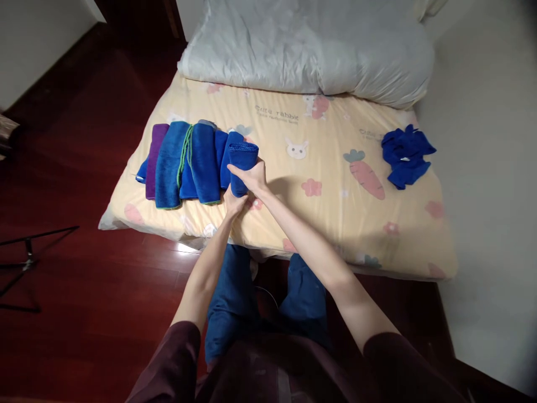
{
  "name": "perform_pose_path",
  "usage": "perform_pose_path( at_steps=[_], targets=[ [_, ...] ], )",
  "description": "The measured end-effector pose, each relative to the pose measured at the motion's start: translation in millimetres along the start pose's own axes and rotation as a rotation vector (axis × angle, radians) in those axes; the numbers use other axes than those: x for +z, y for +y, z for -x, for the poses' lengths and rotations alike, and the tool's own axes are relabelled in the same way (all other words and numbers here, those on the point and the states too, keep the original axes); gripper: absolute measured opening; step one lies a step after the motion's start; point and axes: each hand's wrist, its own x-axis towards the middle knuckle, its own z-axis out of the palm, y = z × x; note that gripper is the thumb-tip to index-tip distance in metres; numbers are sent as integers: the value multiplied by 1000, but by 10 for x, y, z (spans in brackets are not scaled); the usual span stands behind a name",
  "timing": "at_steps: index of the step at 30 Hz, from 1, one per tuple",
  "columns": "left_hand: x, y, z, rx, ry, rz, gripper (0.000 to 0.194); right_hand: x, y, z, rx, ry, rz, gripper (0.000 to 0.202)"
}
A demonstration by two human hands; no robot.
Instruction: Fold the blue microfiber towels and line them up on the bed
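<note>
A rolled blue towel [245, 162] is held between my two hands at the right end of a row of rolled or folded towels on the bed. My right hand [254, 177] grips its right side, thumb across the front. Lower down, my left hand [235, 202] closes round its near end, its fingers partly hidden. Left of it the row holds blue towels [205, 168], one teal-blue towel [171, 168] with green edging, and a purple towel [156, 159]. A crumpled blue cloth [406, 157] lies apart at the far right of the bed.
The bed [327, 224] has a yellow sheet with rabbit and carrot prints. A pale grey bundled quilt [310, 50] lies along its far side. A wall [490, 168] borders the right. Black tripod legs [29, 263] stand on the dark red floor [104, 313] at left.
</note>
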Motion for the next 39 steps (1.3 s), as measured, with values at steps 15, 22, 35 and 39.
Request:
perform_pose_path(
  at_steps=[15, 22, 35, 39],
  targets=[
    [-329, 47, 184, 341, 213, -148, 141, -251, 156, -62, -63, 122, 167, 145],
    [-236, 277, 74, 597, -137, -373, 63, -492, 348, 455, -61, 99, 153, 121],
    [-232, 204, -731, 859, -597, -930, 32, -2947, 1181, 2131, 239, 206, 249, 42],
    [-80, 290, -178, 846, -523, -905, 34, -3806, 1196, 2099, 240, 412, 370, 32]
  ],
)
